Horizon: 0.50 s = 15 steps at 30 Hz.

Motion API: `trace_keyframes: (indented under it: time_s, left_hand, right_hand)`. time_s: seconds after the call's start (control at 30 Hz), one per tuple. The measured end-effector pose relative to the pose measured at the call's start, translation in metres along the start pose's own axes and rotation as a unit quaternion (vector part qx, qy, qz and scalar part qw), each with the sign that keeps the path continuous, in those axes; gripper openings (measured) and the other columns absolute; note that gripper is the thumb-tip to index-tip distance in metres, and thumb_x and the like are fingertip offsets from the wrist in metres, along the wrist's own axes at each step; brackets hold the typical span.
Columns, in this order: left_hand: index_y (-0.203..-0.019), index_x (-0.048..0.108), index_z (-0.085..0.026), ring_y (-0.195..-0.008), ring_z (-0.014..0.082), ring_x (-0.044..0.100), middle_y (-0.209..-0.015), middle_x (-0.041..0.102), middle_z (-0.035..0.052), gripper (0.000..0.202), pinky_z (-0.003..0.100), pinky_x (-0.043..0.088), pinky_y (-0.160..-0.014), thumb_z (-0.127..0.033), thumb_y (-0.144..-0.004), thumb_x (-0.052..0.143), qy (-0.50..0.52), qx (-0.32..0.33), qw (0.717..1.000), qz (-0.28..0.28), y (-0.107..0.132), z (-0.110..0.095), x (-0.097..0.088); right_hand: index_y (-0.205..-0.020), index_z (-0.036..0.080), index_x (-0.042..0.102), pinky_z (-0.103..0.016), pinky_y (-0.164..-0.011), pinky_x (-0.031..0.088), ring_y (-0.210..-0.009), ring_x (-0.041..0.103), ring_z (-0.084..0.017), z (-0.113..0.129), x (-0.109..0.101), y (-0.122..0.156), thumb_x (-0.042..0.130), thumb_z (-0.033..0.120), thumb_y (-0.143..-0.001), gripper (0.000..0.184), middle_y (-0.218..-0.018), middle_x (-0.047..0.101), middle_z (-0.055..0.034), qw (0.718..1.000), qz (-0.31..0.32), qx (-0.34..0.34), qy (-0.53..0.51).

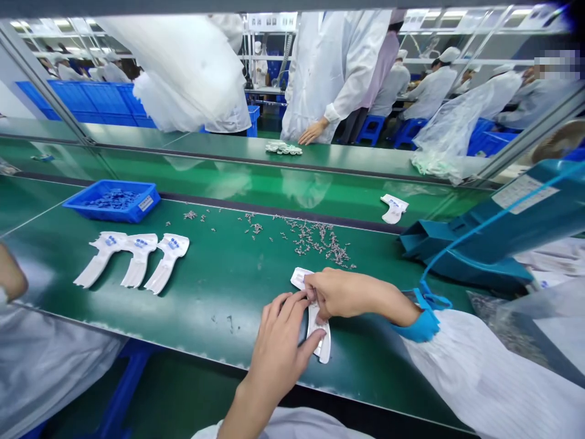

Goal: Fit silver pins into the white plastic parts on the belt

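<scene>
Evidently, in the single head view, both bare hands meet over a white, curved plastic shell (325, 350) lying on the near part of a green, smooth-topped workbench (219, 323), right of its middle. The left hand (281, 338) comes in from the near edge, its four fingers fairly straight and close together, tips by the shell's upper half; its thumb is spread away from them and rests on the lower half. Whether that hand grips the shell cannot be told. The right hand (340, 294) reaches across from the right with fingers curled down onto the shell's upper half; what they pinch, if anything, is hidden. A bright blue wristband (418, 326) with a cord circles the right wrist, just beyond a white sleeve (493, 366). Just beyond the shell, small metallic screw-like pieces (326, 238) lie scattered. At left, three white curved plastic shells with blue parts (138, 262) stand in a row, near a blue rectangular plastic tray (98, 211) containing small blue pieces (114, 198). At right sits a large teal plastic chute (503, 213). On the far green table, a co-worker's hand (314, 131) rests beside a pale-green and white pile (283, 148).
</scene>
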<state>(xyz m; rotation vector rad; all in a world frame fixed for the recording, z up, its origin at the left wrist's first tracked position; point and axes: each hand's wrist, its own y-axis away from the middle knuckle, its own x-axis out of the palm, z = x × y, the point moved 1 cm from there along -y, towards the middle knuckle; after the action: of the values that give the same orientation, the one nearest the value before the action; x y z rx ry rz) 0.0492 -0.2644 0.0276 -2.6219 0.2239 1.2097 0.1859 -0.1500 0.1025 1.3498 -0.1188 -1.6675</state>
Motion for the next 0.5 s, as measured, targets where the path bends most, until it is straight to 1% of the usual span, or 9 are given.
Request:
trace_keyframes:
  time_s: [0.07,0.1,0.13,0.2,0.23,0.3,0.37,0.43,0.5]
  left_hand:
    - [-0.129,0.050,-0.025,-0.128,0.0290,0.046,-0.140,0.055,0.0046,0.040,0.049,0.043,-0.102,-0.030,-0.092,0.064,-0.005,0.000,1.000,-0.007,0.001,0.001,0.001]
    - [-0.127,0.051,-0.024,-0.128,0.0292,0.046,-0.140,0.055,0.0050,0.038,0.049,0.043,-0.102,-0.030,-0.092,0.064,-0.007,0.002,1.000,-0.010,0.001,0.001,0.001]
    - [-0.126,0.052,-0.024,-0.128,0.0294,0.047,-0.141,0.055,0.0054,0.036,0.049,0.044,-0.102,-0.030,-0.093,0.064,-0.008,0.003,1.000,-0.012,0.002,0.002,0.001]
    - [-0.124,0.053,-0.024,-0.128,0.0298,0.047,-0.141,0.055,0.0061,0.034,0.050,0.044,-0.102,-0.030,-0.093,0.063,-0.009,0.006,1.000,-0.015,0.002,0.002,0.002]
    - [-0.124,0.053,-0.024,-0.127,0.0299,0.047,-0.141,0.055,0.0063,0.033,0.051,0.045,-0.101,-0.030,-0.093,0.063,-0.008,0.006,1.000,-0.015,0.002,0.003,0.002]
    - [-0.124,0.053,-0.024,-0.127,0.0303,0.048,-0.141,0.055,0.0066,0.033,0.052,0.045,-0.101,-0.030,-0.093,0.063,-0.007,0.005,1.000,-0.016,0.002,0.004,0.002]
    - [-0.124,0.053,-0.024,-0.127,0.0306,0.048,-0.141,0.055,0.0066,0.033,0.052,0.045,-0.100,-0.030,-0.093,0.063,-0.005,0.005,1.000,-0.015,0.001,0.005,0.003]
    - [-0.124,0.053,-0.024,-0.127,0.0308,0.047,-0.141,0.055,0.0066,0.033,0.053,0.045,-0.100,-0.030,-0.093,0.062,-0.002,0.008,1.000,-0.015,0.001,0.005,0.003]
    - [-0.125,0.053,-0.024,-0.127,0.0307,0.047,-0.140,0.055,0.0069,0.033,0.052,0.044,-0.101,-0.029,-0.093,0.062,0.002,0.010,1.000,-0.020,0.002,0.004,0.002]
  right_hand:
    - [-0.097,0.021,0.066,-0.024,-0.060,0.043,-0.078,0.067,-0.020,-0.017,-0.006,0.003,0.070,0.023,-0.074,0.023,-0.085,0.073,-0.0015,0.999,-0.037,-0.027,-0.030]
    - [-0.099,0.021,0.066,-0.024,-0.064,0.045,-0.080,0.068,-0.020,-0.031,-0.010,0.004,0.065,0.021,-0.079,0.020,-0.087,0.074,-0.0020,0.996,-0.073,-0.029,-0.038]
    - [-0.101,0.021,0.067,-0.025,-0.070,0.047,-0.084,0.068,-0.020,-0.046,-0.014,0.004,0.057,0.018,-0.084,0.020,-0.092,0.075,-0.0033,0.991,-0.130,-0.021,-0.036]
    - [-0.107,0.020,0.068,-0.029,-0.083,0.047,-0.099,0.067,-0.023,-0.081,-0.020,0.001,0.050,0.013,-0.087,0.028,-0.108,0.073,-0.0080,0.964,-0.260,0.046,0.021]
    - [-0.111,0.018,0.068,-0.032,-0.087,0.046,-0.102,0.065,-0.025,-0.098,-0.021,-0.003,0.050,0.013,-0.087,0.030,-0.114,0.070,-0.0109,0.948,-0.306,0.082,0.041]
    - [-0.113,0.014,0.067,-0.034,-0.087,0.046,-0.098,0.065,-0.026,-0.124,-0.019,-0.012,0.053,0.016,-0.088,0.028,-0.115,0.068,-0.0146,0.938,-0.328,0.105,0.049]
    - [-0.107,0.014,0.068,-0.034,-0.084,0.047,-0.093,0.065,-0.025,-0.139,-0.016,-0.020,0.054,0.018,-0.089,0.023,-0.109,0.068,-0.0138,0.938,-0.329,0.107,0.041]
    - [-0.099,0.015,0.068,-0.033,-0.081,0.046,-0.091,0.065,-0.024,-0.144,-0.012,-0.022,0.053,0.018,-0.089,0.018,-0.103,0.070,-0.0120,0.937,-0.332,0.107,0.030]
    - [-0.097,0.016,0.066,-0.033,-0.079,0.046,-0.089,0.065,-0.024,-0.139,-0.009,-0.017,0.050,0.018,-0.091,0.016,-0.098,0.070,-0.0111,0.935,-0.337,0.108,0.019]
